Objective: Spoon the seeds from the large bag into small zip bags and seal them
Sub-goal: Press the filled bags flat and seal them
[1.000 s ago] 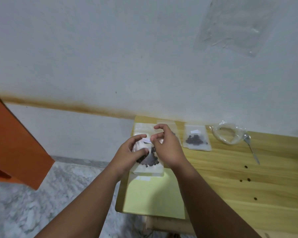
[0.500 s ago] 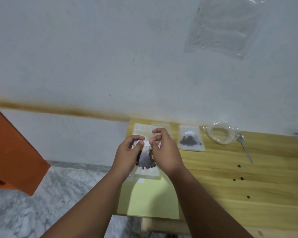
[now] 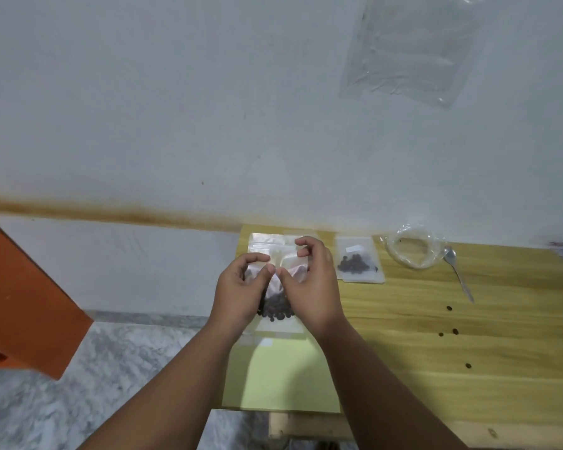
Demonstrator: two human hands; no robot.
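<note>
Head view: over a yellow sheet (image 3: pixel 283 375), left hand (image 3: pixel 241 290) and right hand (image 3: pixel 312 287) pinch a zip bag (image 3: pixel 290 266) near its top, seeds (image 3: pixel 277 308) at its bottom. Farther right on the table (image 3: pixel 436 352): filled bag (image 3: pixel 358 264), large bag (image 3: pixel 413 250), spoon (image 3: pixel 459 274).

- The left hand (image 3: pixel 241 287) and the right hand (image 3: pixel 316 287) both pinch the top of a small zip bag (image 3: pixel 290 269), with the thumb tips close together.
- Dark seeds (image 3: pixel 275 308) are heaped in the bottom of the bag, at 6 o'clock from the thumbs.
- A yellow sheet (image 3: pixel 283 378) lies below the hands on the wooden table (image 3: pixel 468 352).
- A filled bag (image 3: pixel 358 264) lies flat at 3 o'clock from the right hand.
- Farther toward 3 o'clock sits the large bag (image 3: pixel 411 250), its mouth rolled open.
- A spoon (image 3: pixel 459 276) lies just beside the large bag, at its 4 o'clock.
- Loose seeds (image 3: pixel 449 308) are scattered at 6 o'clock from the spoon.
- A clear plastic sheet (image 3: pixel 410 47) hangs on the wall at 1 o'clock in the view.
</note>
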